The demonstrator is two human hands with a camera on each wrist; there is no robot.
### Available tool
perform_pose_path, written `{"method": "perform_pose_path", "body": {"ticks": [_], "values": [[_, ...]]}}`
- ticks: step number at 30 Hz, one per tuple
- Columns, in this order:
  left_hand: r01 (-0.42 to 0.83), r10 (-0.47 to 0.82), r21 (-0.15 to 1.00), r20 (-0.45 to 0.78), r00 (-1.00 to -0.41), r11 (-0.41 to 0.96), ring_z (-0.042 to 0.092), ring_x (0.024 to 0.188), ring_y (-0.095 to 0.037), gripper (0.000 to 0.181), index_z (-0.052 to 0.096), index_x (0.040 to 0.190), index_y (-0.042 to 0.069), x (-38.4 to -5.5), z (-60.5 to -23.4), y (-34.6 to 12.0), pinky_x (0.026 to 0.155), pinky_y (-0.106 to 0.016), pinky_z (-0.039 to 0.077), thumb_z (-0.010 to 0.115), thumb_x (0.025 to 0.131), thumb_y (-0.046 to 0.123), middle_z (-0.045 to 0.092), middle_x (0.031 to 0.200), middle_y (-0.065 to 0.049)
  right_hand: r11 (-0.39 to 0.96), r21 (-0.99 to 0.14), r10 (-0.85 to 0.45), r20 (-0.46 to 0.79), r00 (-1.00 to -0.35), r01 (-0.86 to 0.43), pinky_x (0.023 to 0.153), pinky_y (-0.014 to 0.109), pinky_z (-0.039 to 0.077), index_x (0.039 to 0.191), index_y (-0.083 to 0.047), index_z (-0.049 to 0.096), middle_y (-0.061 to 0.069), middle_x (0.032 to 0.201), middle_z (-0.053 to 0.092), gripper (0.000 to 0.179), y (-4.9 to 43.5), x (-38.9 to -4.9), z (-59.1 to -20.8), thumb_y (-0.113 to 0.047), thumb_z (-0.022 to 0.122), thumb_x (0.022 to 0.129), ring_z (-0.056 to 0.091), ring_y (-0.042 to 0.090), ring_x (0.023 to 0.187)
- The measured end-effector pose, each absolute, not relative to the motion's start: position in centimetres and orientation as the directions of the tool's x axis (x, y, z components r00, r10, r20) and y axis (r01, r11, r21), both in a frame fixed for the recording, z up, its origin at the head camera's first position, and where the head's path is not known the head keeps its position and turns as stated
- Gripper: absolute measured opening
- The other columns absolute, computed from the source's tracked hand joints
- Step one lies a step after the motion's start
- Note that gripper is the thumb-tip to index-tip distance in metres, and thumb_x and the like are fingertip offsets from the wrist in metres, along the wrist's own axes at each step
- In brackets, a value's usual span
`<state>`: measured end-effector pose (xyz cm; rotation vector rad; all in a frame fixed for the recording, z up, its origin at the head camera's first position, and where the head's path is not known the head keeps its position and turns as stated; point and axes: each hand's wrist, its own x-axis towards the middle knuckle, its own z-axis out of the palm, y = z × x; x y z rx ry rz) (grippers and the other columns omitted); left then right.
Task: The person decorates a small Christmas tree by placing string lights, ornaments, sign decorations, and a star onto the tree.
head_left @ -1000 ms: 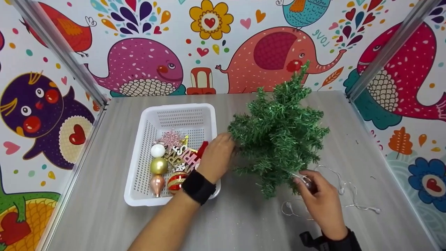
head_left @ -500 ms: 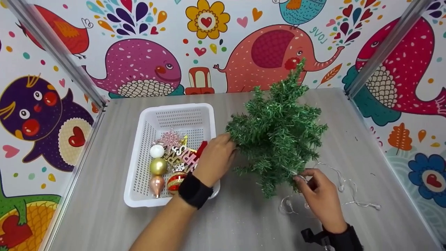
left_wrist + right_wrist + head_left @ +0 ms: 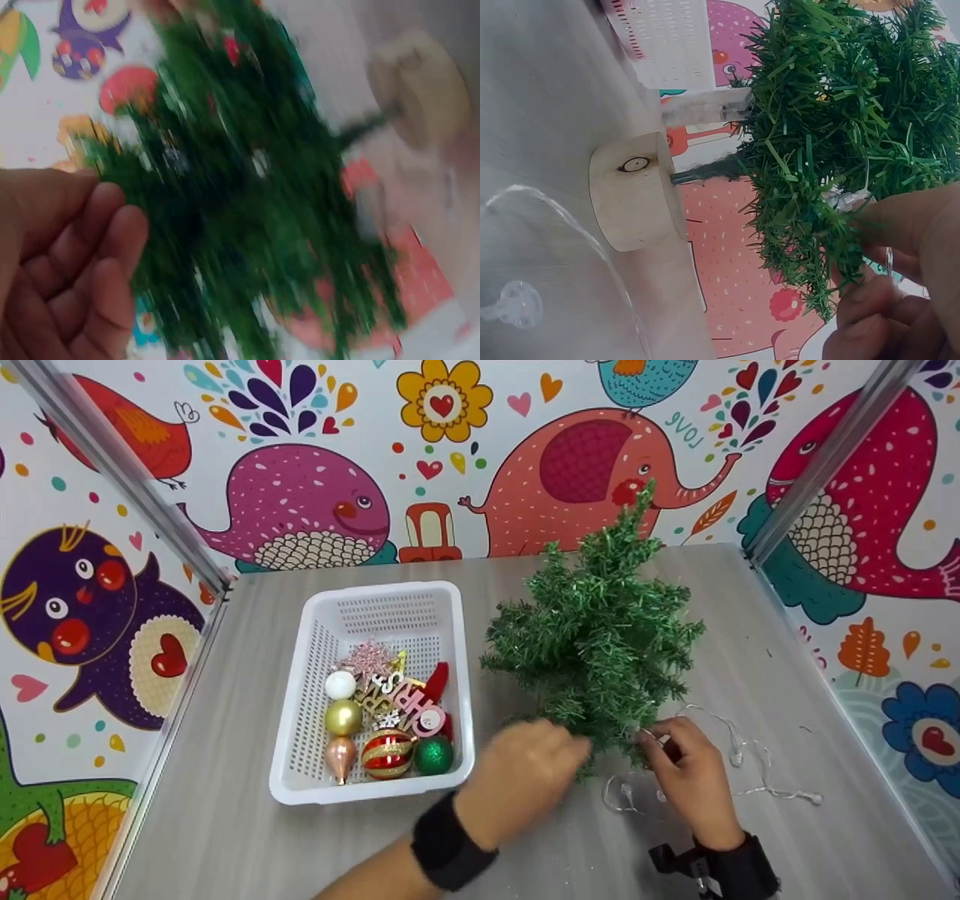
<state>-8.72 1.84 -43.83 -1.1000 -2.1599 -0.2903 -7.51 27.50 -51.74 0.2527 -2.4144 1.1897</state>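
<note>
Densely bushy green tree (image 3: 604,649); right hand (image 3: 694,780) pinches clear string lights (image 3: 849,199), left hand (image 3: 519,776) loosely curled, empty.

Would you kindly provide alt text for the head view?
A person's right hand pinches a clear light string at a green artificial tree, the blurred left hand nearby. Left of the tree, a white basket holds ornaments.
</note>
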Motion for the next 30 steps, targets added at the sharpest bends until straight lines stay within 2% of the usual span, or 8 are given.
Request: {"method": "perform_pose_path", "body": {"ticks": [2, 5, 9, 12, 16, 19, 25, 30], "values": [[0.804, 0.699, -0.171, 0.616, -0.364, 0.569, 0.066, 0.077, -0.001, 0.009, 0.078, 0.100, 0.024, -7.9, -44.0, 3.7, 0.067, -0.012, 0.053, 0.077, 0.091, 0.021, 0.076, 0.090, 0.012, 0.615, -0.703, 0.025, 0.471, -0.882, -0.358, 0.056, 0.022, 0.032, 0.098, -0.014, 0.070, -0.006, 0.088, 0.057, 0.020, 27.7, -7.5, -51.8, 0.006, 0.071, 0.093, 0.039, 0.004, 0.057], [0.812, 0.764, -0.237, 0.547, -0.342, 0.534, 0.068, 0.093, 0.000, 0.014, 0.076, 0.110, 0.026, -7.2, -44.6, 6.5, 0.077, -0.011, 0.055, 0.067, 0.099, 0.024, 0.075, 0.103, 0.013, 0.621, -0.680, 0.011, 0.506, -0.863, -0.391, 0.056, 0.021, 0.034, 0.100, -0.012, 0.072, -0.001, 0.092, 0.062, 0.025, 28.0, -7.4, -51.9, 0.011, 0.072, 0.089, 0.041, 0.003, 0.059], [0.785, 0.783, -0.280, 0.496, -0.375, 0.553, 0.066, 0.113, -0.003, 0.026, 0.069, 0.129, 0.022, -7.4, -45.8, 8.9, 0.088, -0.012, 0.055, 0.058, 0.105, 0.021, 0.072, 0.123, 0.009, 0.586, -0.678, -0.009, 0.541, -0.841, -0.443, 0.064, 0.015, 0.041, 0.103, -0.010, 0.074, 0.004, 0.099, 0.067, 0.035, 27.8, -6.6, -51.8, 0.019, 0.073, 0.083, 0.054, 0.001, 0.076], [0.749, 0.773, -0.302, 0.480, -0.415, 0.589, 0.067, 0.106, -0.002, 0.029, 0.064, 0.135, 0.020, -8.1, -46.9, 9.6, 0.080, -0.012, 0.055, 0.057, 0.107, 0.022, 0.072, 0.118, 0.010, 0.568, -0.694, -0.013, 0.530, -0.848, -0.442, 0.066, 0.015, 0.042, 0.102, -0.011, 0.075, -0.001, 0.098, 0.067, 0.037, 27.5, -5.9, -51.4, 0.020, 0.073, 0.082, 0.055, 0.002, 0.080], [0.727, 0.771, -0.326, 0.470, -0.430, 0.604, 0.064, 0.082, 0.001, 0.013, 0.068, 0.114, 0.022, -8.8, -47.8, 9.2, 0.064, -0.012, 0.052, 0.059, 0.106, 0.026, 0.069, 0.096, 0.014, 0.590, -0.704, -0.036, 0.467, -0.884, -0.396, 0.059, 0.019, 0.037, 0.099, -0.018, 0.075, -0.010, 0.087, 0.063, 0.035, 27.8, -4.9, -50.7, 0.014, 0.075, 0.085, 0.047, 0.002, 0.066], [0.739, 0.766, -0.306, 0.487, -0.420, 0.600, 0.063, 0.078, -0.001, 0.008, 0.070, 0.099, 0.024, -8.9, -47.7, 8.5, 0.065, -0.014, 0.053, 0.063, 0.102, 0.027, 0.068, 0.091, 0.014, 0.602, -0.699, -0.059, 0.443, -0.894, -0.386, 0.057, 0.020, 0.035, 0.098, -0.022, 0.074, -0.013, 0.081, 0.060, 0.038, 28.6, -4.3, -50.3, 0.013, 0.076, 0.084, 0.045, 0.003, 0.062], [0.749, 0.705, -0.232, 0.583, -0.403, 0.620, 0.063, 0.075, -0.004, 0.009, 0.071, 0.092, 0.026, -9.3, -47.1, 7.4, 0.068, -0.020, 0.053, 0.065, 0.099, 0.025, 0.069, 0.085, 0.014, 0.630, -0.677, -0.070, 0.437, -0.897, -0.379, 0.061, 0.018, 0.035, 0.101, -0.022, 0.073, -0.014, 0.080, 0.058, 0.041, 30.6, -3.8, -49.5, 0.016, 0.074, 0.085, 0.047, 0.002, 0.065], [0.749, 0.661, -0.162, 0.611, -0.435, 0.642, 0.061, 0.068, -0.004, 0.006, 0.068, 0.088, 0.023, -9.7, -47.3, 6.6, 0.057, -0.019, 0.052, 0.068, 0.094, 0.022, 0.067, 0.079, 0.013, 0.684, -0.665, -0.009, 0.403, -0.915, -0.300, 0.062, 0.014, 0.039, 0.100, -0.015, 0.074, -0.011, 0.082, 0.064, 0.035, 32.4, -3.8, -48.6, 0.015, 0.075, 0.083, 0.053, -0.002, 0.072]]}}
